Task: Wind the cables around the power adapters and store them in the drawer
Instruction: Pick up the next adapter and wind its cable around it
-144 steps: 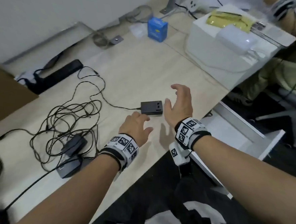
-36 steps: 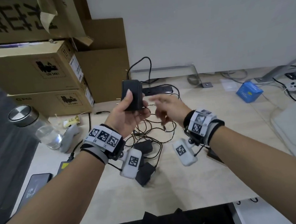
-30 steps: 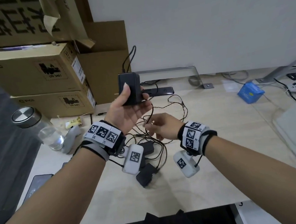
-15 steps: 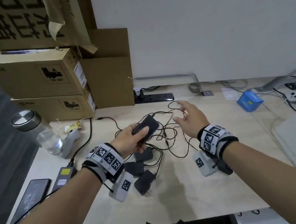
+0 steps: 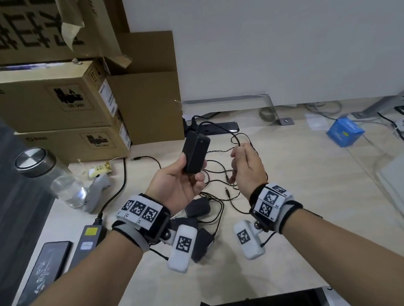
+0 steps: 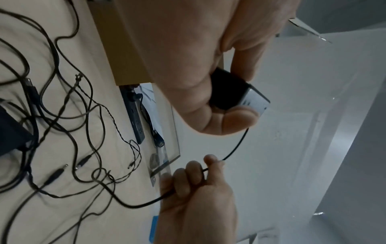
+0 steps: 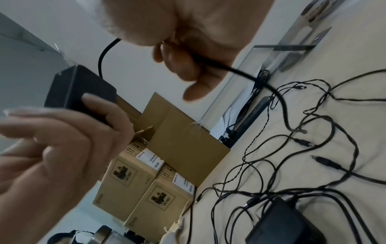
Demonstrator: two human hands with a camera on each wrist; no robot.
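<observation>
My left hand (image 5: 183, 180) grips a black power adapter (image 5: 195, 151) upright above the desk; the left wrist view shows the same adapter (image 6: 231, 92) between thumb and fingers. To its right, my right hand (image 5: 246, 166) pinches that adapter's thin black cable (image 6: 236, 147), which arcs from the adapter into the curled fingers (image 7: 183, 66). A tangle of black cables (image 5: 221, 175) lies on the desk below both hands. More black adapters (image 5: 197, 207) sit near my left wrist. No drawer is visible.
Stacked cardboard boxes (image 5: 56, 101) stand at the back left. A clear bottle with a metal lid (image 5: 52, 177), a grey controller (image 5: 98, 191), a phone (image 5: 44, 266) and a power brick (image 5: 87, 242) line the left. A black power strip (image 5: 218, 127) and a blue box (image 5: 344, 132) sit at the back.
My left hand has lifted the adapter up from the desk and turned it upright. My right hand came back toward me and closed on the cable.
</observation>
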